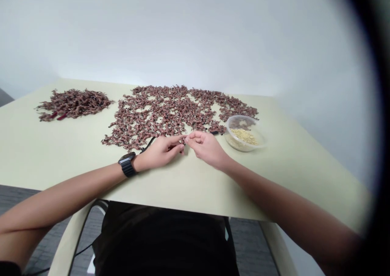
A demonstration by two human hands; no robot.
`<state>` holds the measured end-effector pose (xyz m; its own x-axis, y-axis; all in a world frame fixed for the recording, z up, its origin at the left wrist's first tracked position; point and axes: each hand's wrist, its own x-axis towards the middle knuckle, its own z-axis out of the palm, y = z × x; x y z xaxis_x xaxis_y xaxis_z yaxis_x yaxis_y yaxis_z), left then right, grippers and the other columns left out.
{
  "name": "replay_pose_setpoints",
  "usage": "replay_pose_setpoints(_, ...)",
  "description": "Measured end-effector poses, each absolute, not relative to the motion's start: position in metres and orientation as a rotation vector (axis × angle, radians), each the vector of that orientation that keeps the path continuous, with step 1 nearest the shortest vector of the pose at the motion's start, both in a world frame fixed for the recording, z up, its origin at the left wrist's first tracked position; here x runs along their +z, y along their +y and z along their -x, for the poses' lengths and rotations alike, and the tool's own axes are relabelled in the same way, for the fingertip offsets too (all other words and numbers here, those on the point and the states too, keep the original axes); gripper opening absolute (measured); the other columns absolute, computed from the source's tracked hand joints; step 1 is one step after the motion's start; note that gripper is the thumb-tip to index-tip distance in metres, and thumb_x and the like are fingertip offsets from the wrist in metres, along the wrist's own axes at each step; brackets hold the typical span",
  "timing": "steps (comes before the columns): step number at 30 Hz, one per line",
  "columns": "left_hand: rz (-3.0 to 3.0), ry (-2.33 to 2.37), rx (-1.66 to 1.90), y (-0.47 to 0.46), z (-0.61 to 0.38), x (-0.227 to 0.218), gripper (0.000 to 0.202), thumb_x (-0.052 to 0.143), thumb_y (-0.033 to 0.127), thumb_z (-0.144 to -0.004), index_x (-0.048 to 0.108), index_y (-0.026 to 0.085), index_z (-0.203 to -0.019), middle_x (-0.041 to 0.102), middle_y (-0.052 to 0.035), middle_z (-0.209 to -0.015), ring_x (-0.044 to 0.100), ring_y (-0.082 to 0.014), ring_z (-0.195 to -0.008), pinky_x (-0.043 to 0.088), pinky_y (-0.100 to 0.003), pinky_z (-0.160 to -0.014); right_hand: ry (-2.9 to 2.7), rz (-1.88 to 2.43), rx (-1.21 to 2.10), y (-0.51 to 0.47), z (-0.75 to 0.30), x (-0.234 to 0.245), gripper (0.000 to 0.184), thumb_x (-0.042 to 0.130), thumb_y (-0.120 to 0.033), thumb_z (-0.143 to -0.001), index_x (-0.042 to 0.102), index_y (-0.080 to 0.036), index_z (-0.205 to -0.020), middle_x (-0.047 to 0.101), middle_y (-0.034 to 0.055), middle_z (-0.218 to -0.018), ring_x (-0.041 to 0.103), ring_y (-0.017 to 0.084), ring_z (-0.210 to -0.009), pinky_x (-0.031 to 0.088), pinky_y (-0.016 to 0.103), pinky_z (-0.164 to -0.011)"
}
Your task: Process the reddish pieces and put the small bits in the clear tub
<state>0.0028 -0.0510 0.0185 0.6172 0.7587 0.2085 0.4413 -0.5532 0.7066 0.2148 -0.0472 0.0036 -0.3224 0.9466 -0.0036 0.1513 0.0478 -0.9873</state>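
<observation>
My left hand, with a black watch on its wrist, rests on the pale table with its fingers pinched on a small dark piece I cannot name. My right hand meets it fingertip to fingertip, also pinched on that piece. Both hands sit at the near edge of a wide spread of small reddish-brown parts. A thin black wire runs from under my left hand into the spread.
A second heap of reddish-brown parts lies at the far left. A clear plastic bowl holding small yellowish bits stands right of my right hand. A white wall rises behind the table. My dark-clothed lap sits below the table's front edge.
</observation>
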Motion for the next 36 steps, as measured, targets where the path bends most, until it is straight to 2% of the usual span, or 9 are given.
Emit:
replay_pose_setpoints(6,-2.110,0.917,0.659,-0.049,-0.004,0.018,0.033,0.048,0.039,-0.102,0.069,0.014,-0.096,0.060,0.0005,-0.073,0.045,-0.0090,-0.059,0.034,-0.020,-0.057,-1.872,1.137,0.829,-0.050,-0.216,0.002,0.014,0.057,-0.034,-0.097,0.061,-0.021,-0.097,0.046,-0.0060,-0.060,0.041,0.012,-0.054,0.030,0.026,-0.054)
replay_pose_setpoints(12,-2.049,0.884,0.657,-0.051,-0.005,0.022,0.032,0.048,0.039,-0.102,0.068,0.014,-0.100,0.064,-0.0004,-0.076,0.048,-0.0094,-0.061,0.036,-0.020,-0.058,-2.105,1.019,0.485,-0.052,-0.219,0.001,0.013,0.049,-0.026,-0.101,0.059,-0.019,-0.097,0.053,-0.0031,-0.068,0.047,0.012,-0.059,0.034,0.027,-0.063)
replay_pose_setpoints(16,-2.151,0.909,0.682,-0.052,-0.005,0.022,0.028,0.049,0.035,-0.101,0.068,0.014,-0.096,0.065,-0.0004,-0.078,0.048,-0.0090,-0.062,0.034,-0.020,-0.059,-1.960,1.086,0.652,-0.053,-0.214,-0.001,0.014,0.053,-0.031,-0.100,0.060,-0.019,-0.094,0.051,-0.0040,-0.062,0.046,0.012,-0.057,0.034,0.027,-0.059)
replay_pose_setpoints(21,-2.297,0.963,0.676,-0.052,-0.003,0.017,0.025,0.050,0.031,-0.101,0.068,0.015,-0.101,0.066,-0.0005,-0.077,0.051,-0.0094,-0.060,0.036,-0.021,-0.061,-1.547,1.121,1.297,-0.053,-0.208,-0.001,0.025,0.062,-0.044,-0.094,0.059,-0.020,-0.089,0.053,-0.0045,-0.061,0.039,0.010,-0.046,0.030,0.025,-0.045)
replay_pose_setpoints(25,-2.365,0.944,0.673,-0.051,-0.002,0.015,0.028,0.048,0.032,-0.102,0.070,0.015,-0.109,0.073,-0.0064,-0.092,0.058,-0.0111,-0.064,0.041,-0.023,-0.068,-1.235,1.059,1.718,-0.052,-0.210,0.006,0.027,0.074,-0.040,-0.085,0.057,-0.019,-0.084,0.043,-0.0079,-0.057,0.029,0.006,-0.043,0.022,0.022,-0.040)
replay_pose_setpoints(27,-2.366,0.938,0.681,-0.050,-0.002,0.014,0.029,0.048,0.033,-0.102,0.070,0.015,-0.106,0.074,-0.0079,-0.094,0.057,-0.0111,-0.063,0.042,-0.023,-0.068,-1.160,1.048,1.824,-0.051,-0.213,0.007,0.029,0.078,-0.038,-0.081,0.057,-0.018,-0.081,0.038,-0.0093,-0.055,0.027,0.006,-0.044,0.021,0.021,-0.041)
replay_pose_setpoints(31,-2.266,0.934,0.676,-0.050,-0.002,0.017,0.031,0.049,0.036,-0.101,0.069,0.014,-0.096,0.067,-0.0019,-0.077,0.047,-0.0087,-0.057,0.035,-0.021,-0.058,-1.274,1.065,1.702,-0.048,-0.215,0.004,0.031,0.077,-0.044,-0.082,0.060,-0.019,-0.087,0.042,-0.0087,-0.056,0.031,0.007,-0.044,0.025,0.022,-0.042)
replay_pose_setpoints(34,-2.099,0.900,0.654,-0.050,-0.002,0.020,0.034,0.049,0.040,-0.102,0.069,0.014,-0.096,0.059,0.0007,-0.069,0.047,-0.0086,-0.057,0.034,-0.019,-0.056,-1.508,1.108,1.377,-0.048,-0.215,0.001,0.027,0.069,-0.047,-0.090,0.062,-0.022,-0.096,0.045,-0.0078,-0.058,0.038,0.009,-0.045,0.029,0.025,-0.044)
replay_pose_setpoints(36,-1.985,0.868,0.628,-0.050,-0.003,0.022,0.038,0.047,0.043,-0.103,0.069,0.013,-0.098,0.057,0.0008,-0.067,0.048,-0.0090,-0.058,0.036,-0.019,-0.055,-1.701,1.118,1.104,-0.049,-0.216,0.000,0.021,0.064,-0.043,-0.094,0.063,-0.023,-0.098,0.045,-0.0071,-0.059,0.042,0.011,-0.049,0.031,0.025,-0.049)
